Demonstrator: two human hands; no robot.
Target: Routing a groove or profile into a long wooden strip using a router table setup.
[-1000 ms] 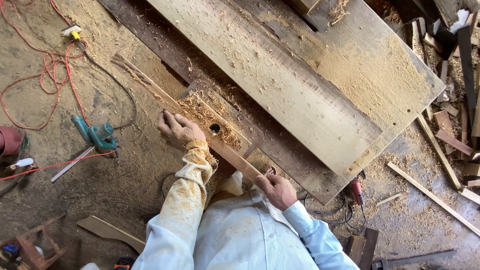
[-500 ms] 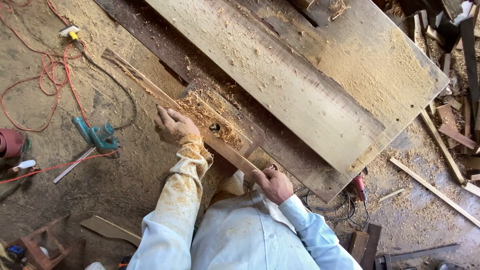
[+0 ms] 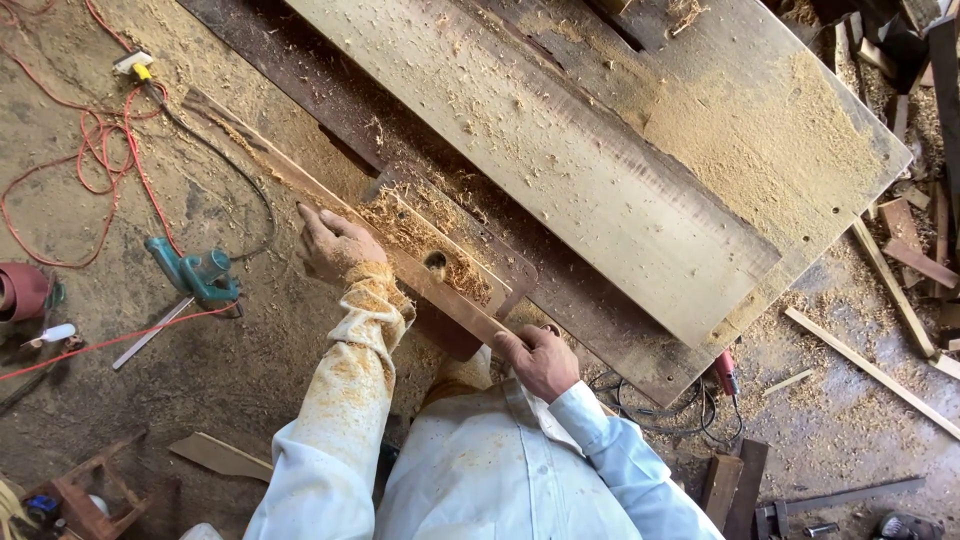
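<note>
A long narrow wooden strip (image 3: 250,150) runs diagonally along the near edge of a sawdust-covered workbench (image 3: 760,150). My left hand (image 3: 335,243) presses flat on the strip beside a heap of shavings and a round cutter hole (image 3: 436,263) in the bench. At the strip's near end, my right hand (image 3: 540,358) is closed around it, close to my body. Both sleeves are dusted with sawdust.
A wide pale plank (image 3: 540,150) lies across the bench. On the floor at left are a teal power tool (image 3: 195,275), a red cord (image 3: 70,170) and a red object (image 3: 20,290). Wood offcuts (image 3: 880,370) lie scattered at right, and a small red tool (image 3: 725,372) sits below the bench.
Both hands have slid a little with the strip along the bench edge; the view has shifted slightly. The grip on the strip is unchanged.
</note>
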